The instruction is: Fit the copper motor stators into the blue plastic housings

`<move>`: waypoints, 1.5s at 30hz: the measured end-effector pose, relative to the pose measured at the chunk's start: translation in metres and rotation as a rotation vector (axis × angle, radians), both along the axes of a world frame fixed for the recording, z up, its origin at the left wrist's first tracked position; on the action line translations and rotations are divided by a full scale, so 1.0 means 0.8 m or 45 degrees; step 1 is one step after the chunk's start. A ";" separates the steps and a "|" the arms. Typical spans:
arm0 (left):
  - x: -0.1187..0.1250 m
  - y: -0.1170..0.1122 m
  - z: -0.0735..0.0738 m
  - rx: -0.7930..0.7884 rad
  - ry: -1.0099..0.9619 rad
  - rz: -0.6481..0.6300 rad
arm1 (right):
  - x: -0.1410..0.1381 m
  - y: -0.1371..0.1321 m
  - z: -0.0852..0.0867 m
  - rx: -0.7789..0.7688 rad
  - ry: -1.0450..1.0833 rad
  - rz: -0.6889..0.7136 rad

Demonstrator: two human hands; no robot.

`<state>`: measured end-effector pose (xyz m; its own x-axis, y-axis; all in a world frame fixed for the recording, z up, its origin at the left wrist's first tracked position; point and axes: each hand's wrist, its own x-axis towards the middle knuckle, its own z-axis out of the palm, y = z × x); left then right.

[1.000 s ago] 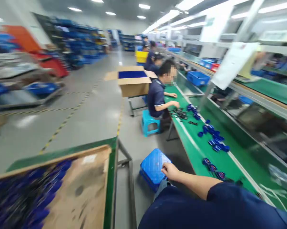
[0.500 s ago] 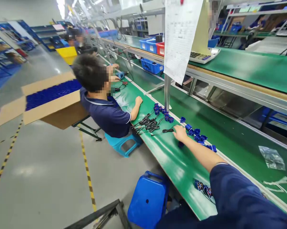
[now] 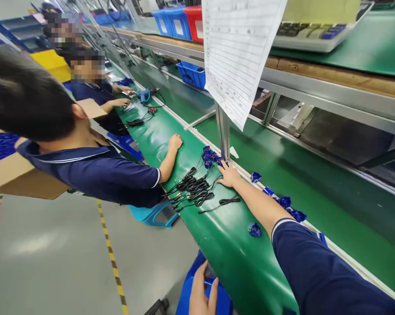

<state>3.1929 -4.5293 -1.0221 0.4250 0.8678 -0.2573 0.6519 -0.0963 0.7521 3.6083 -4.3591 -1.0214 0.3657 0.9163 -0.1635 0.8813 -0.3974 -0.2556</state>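
My right hand reaches across the green bench with fingers apart, at the near side of a cluster of small round blue parts. Its fingertips overlap the nearest of them, and whether they touch is hard to make out. Bundled black cables run from these parts toward the bench's front edge. One more coiled black cable lies just below my hand. Low in the view, my left hand is raised over a blue stool, fingers spread and holding nothing visible.
A single blue part lies mid-bench, and several blue pieces line the white rail. A metal post with a hanging paper sheet stands behind my right hand. A co-worker's forearm rests on the bench at left.
The view has shifted closer to the cables and the neighbouring co-worker. My right hand has moved left along the bench, from beside the single cable to the blue cluster. My left hand has come into view.
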 end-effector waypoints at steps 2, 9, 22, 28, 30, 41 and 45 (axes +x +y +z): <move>0.051 0.033 -0.003 0.021 -0.105 -0.177 | -0.021 -0.008 -0.006 0.012 0.002 -0.106; 0.203 0.118 -0.005 0.392 -0.069 -0.320 | -0.081 -0.055 0.002 -0.061 0.187 -0.153; 0.373 0.136 0.031 0.476 0.608 -0.266 | 0.033 -0.068 0.027 0.190 0.036 0.129; 0.360 0.134 0.009 0.584 0.764 -0.368 | 0.056 -0.009 0.002 0.113 0.064 0.273; 0.353 0.132 0.003 0.612 0.803 -0.391 | 0.061 0.009 0.000 0.077 0.116 0.239; 0.341 0.138 -0.012 0.583 0.632 -0.443 | 0.050 -0.010 0.008 0.108 0.164 0.324; 0.318 0.148 -0.003 0.520 0.594 -0.645 | 0.034 -0.040 0.017 -0.003 0.244 0.548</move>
<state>3.4472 -4.4111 -1.0241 0.7196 0.6621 -0.2093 0.6939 -0.6739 0.2537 3.6359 -4.3909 -1.0078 -0.0843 0.9775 -0.1931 0.9033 -0.0068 -0.4290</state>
